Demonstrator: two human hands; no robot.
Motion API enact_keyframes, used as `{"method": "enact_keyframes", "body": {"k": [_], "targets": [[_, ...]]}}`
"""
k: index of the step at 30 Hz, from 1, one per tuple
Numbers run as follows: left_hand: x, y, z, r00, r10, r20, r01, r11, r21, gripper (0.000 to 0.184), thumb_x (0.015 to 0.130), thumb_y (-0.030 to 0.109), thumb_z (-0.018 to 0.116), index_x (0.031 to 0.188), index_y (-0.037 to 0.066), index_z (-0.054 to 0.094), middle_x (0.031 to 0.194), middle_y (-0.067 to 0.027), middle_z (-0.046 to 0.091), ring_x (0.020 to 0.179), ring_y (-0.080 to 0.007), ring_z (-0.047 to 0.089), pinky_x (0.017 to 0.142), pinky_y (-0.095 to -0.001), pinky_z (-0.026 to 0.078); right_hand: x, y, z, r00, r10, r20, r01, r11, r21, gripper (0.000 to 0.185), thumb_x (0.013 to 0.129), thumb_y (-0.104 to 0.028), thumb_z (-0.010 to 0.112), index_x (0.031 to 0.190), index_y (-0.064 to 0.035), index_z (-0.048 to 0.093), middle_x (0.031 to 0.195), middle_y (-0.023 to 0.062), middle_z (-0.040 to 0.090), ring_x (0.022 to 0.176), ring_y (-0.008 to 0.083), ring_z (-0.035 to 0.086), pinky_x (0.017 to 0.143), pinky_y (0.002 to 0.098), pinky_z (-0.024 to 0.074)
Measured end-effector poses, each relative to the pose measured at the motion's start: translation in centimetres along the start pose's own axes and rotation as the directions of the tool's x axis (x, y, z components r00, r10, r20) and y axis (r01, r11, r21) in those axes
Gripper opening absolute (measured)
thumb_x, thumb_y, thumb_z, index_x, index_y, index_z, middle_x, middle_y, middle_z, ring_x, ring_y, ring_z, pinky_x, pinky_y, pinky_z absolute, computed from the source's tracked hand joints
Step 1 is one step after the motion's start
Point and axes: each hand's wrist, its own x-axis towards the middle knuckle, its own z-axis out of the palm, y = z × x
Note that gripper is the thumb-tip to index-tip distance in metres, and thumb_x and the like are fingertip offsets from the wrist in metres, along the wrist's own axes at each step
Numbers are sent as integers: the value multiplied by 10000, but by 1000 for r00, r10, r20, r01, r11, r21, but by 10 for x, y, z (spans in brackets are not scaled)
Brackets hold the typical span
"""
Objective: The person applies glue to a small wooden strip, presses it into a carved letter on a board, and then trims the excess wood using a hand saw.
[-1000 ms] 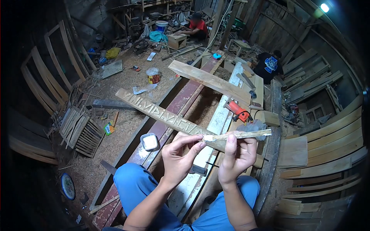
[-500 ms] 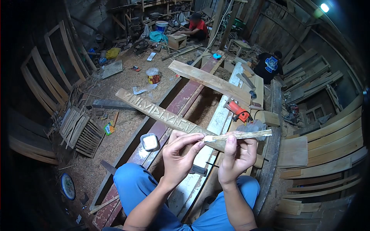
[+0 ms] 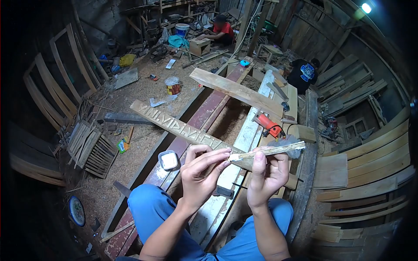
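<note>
A thin wooden stick point(image 3: 278, 150) with a white tip is held across the front of my body. My right hand point(image 3: 269, 176) is closed around its middle, thumb on the near side. The fingertips of my left hand point(image 3: 202, 174) pinch the stick's white left end. Behind my hands lies a long board point(image 3: 174, 124) with carved letters, partly hidden by my left hand. A small square tub point(image 3: 168, 160) of white material rests left of my left hand, on a dark red plank point(image 3: 159, 176).
A red power tool point(image 3: 267, 125) lies beyond my right hand, by a clear plastic bag point(image 3: 285, 143). A plain board point(image 3: 237, 91) crosses the planks farther off. Two people, one in a red top point(image 3: 224, 30), one in a dark shirt point(image 3: 303, 76), sit at the back.
The right end of the stick has tilted up slightly, and my right hand has shifted a little left. The fingers of my left hand have curled and moved slightly at the white tip.
</note>
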Motion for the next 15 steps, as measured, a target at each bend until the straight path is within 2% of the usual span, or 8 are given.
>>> {"method": "enact_keyframes", "body": {"k": [2, 15], "targets": [[2, 0, -2, 998, 56, 6, -56, 996, 75, 271, 755, -10, 824, 1012, 70, 794, 1033, -38, 782, 945, -208, 596, 828, -315, 508, 0, 0, 0, 1000, -4, 6, 4, 1000, 4, 209, 950, -64, 682, 1111, 34, 590, 994, 100, 680, 915, 138, 636, 847, 280, 505], [1, 0, -2, 999, 46, -5, -45, 996, 79, 264, 742, 4, 836, 992, 75, 797, 1011, -17, 785, 929, -197, 590, 831, -316, 475, 0, 0, -2, 999, -25, 45, 23, 999, 42, 216, 952, -59, 675, 1126, 31, 584, 999, 99, 676, 918, 143, 626, 862, 299, 507]]}}
